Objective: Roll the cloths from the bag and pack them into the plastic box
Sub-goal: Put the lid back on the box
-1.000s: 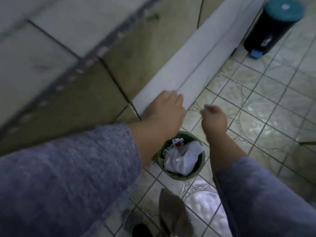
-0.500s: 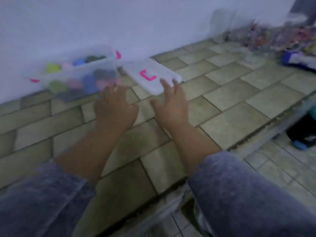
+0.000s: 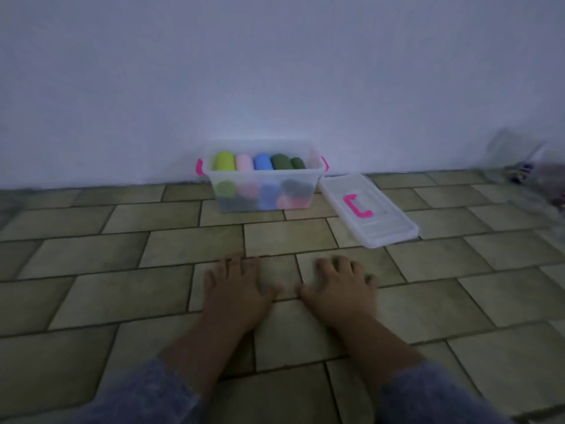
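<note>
A clear plastic box (image 3: 307,146) with pink side handles stands against the white wall on a tiled surface. Inside it lie several rolled cloths (image 3: 261,162) in yellow-green, pink, blue and dark green, with more rolls beneath. Its clear lid (image 3: 379,223), with a pink handle, lies flat to the right of the box. My left hand (image 3: 234,289) and my right hand (image 3: 341,287) rest palm down on the tiles, side by side, well in front of the box. Both hands hold nothing and their fingers are spread. No bag is in view.
The tiled surface (image 3: 91,301) stretches left, right and toward me. A blurred heap of clear and coloured items (image 3: 532,172) sits at the far right by the wall. Grey sleeves cover both forearms at the bottom edge.
The view swung up from the floor and a green bin to the tiled surface. The hands went from reaching toward the box and lid to lying flat further back.
</note>
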Demonstrator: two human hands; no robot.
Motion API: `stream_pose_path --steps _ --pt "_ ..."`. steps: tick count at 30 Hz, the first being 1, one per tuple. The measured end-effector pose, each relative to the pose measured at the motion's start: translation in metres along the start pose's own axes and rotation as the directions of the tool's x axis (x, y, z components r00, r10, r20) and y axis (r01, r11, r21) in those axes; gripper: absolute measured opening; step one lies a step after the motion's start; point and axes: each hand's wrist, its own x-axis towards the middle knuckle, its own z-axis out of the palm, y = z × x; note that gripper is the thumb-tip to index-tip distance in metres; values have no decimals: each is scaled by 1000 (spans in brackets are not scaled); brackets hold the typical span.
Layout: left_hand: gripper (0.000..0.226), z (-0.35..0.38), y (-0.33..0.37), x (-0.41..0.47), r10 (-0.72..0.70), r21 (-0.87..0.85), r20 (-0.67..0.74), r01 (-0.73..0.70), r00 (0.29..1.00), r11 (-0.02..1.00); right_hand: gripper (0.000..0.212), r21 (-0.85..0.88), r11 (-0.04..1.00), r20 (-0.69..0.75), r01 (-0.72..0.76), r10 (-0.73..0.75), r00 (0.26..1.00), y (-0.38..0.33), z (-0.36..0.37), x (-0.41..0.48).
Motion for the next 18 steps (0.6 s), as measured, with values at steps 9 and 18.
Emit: stream_pose_path --steps 9,18 --pt "74 -30 -9 49 -159 -178 -160 130 974 975 53 -14 999 -122 -34 32 992 33 -39 115" --pt "75 -129 -24 153 -507 -739 -169 231 845 632 47 20 995 1 -102 102 995 52 -31 177"
